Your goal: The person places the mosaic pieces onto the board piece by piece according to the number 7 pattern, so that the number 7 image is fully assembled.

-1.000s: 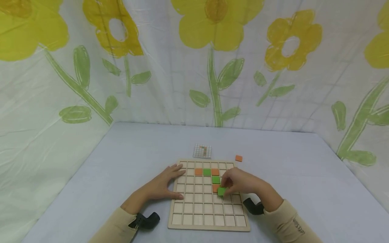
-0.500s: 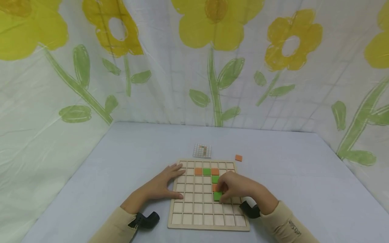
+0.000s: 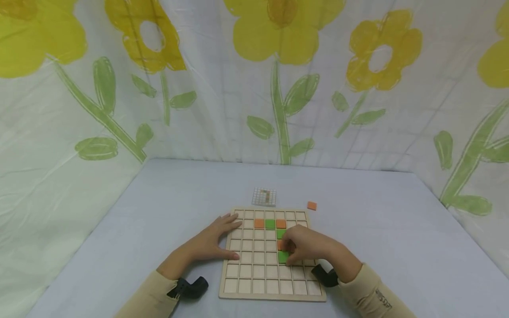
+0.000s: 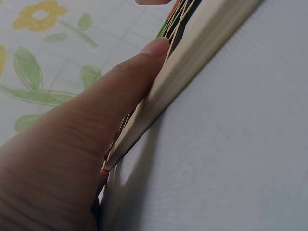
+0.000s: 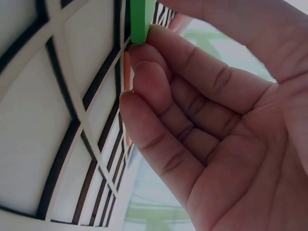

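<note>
A wooden grid board (image 3: 252, 285) lies on the white table in the head view. My left hand (image 3: 212, 240) rests on its left edge, fingers spread; the left wrist view shows the thumb (image 4: 155, 48) over the rim. My right hand (image 3: 310, 244) pinches a green square tile (image 3: 283, 257) at a cell below the column of tiles. In the right wrist view this green tile (image 5: 138, 21) stands partly above the grid, the other fingers curled beneath. An upper row holds an orange tile (image 3: 259, 223), a green and another orange. Under its right end come a green tile and an orange one, partly hidden by my fingers.
Behind the board lies a small card (image 3: 264, 197) printed with a grid pattern. A loose orange tile (image 3: 312, 206) is on the table, beyond the board's far right corner. A flower-printed curtain (image 3: 222, 110) hangs along the table's back edge.
My right hand has moved slightly left and toward me, bringing the green tile from beside the orange tile to the cell below it. The left hand stays in place.
</note>
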Available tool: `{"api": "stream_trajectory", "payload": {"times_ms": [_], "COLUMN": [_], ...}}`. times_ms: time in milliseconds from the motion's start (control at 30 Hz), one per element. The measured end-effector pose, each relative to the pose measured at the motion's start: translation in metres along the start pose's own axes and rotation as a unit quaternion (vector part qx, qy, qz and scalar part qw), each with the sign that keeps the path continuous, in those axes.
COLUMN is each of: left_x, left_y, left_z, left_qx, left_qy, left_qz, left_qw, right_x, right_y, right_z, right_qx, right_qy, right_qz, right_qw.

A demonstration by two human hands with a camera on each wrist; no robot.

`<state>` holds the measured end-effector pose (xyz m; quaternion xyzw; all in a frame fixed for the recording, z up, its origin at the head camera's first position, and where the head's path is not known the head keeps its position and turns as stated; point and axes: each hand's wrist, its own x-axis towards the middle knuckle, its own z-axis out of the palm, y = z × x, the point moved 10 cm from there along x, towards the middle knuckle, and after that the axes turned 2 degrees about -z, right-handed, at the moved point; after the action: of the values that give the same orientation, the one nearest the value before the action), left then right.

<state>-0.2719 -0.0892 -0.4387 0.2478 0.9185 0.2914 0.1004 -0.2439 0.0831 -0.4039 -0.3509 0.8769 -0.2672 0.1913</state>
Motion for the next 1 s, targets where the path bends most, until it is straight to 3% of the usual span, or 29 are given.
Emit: {"api": "stream_trajectory", "payload": {"times_ms": [400,567,733,1000], "left_x": [0.001,0.002,0.002,0.0], "left_y": [0.0,0.0,-0.001,0.001], "left_z": [-0.001,-0.001,-0.001,0.0], "left_qx": [0.001,-0.001,-0.003,-0.005], "left_qy": [0.001,0.001,0.001,0.001], "left_qz": [0.001,0.002,-0.002,0.009], "left_qw": [1.0,1.0,1.0,0.9999], "right_x": [0.001,-0.002,-0.005,-0.009], "right_y": [0.003,0.014,0.043,0.116], "right_z": [-0.002,-0.022,-0.057,-0.099], "right_qx": [0.01,0.022,0.015,0.065], "right_qy": [0.003,0.039,0.101,0.152], "right_qz": [0.009,-0.002,0.011,0.101], "right_qw": [0.9999,0.999,0.9947,0.9811]}}
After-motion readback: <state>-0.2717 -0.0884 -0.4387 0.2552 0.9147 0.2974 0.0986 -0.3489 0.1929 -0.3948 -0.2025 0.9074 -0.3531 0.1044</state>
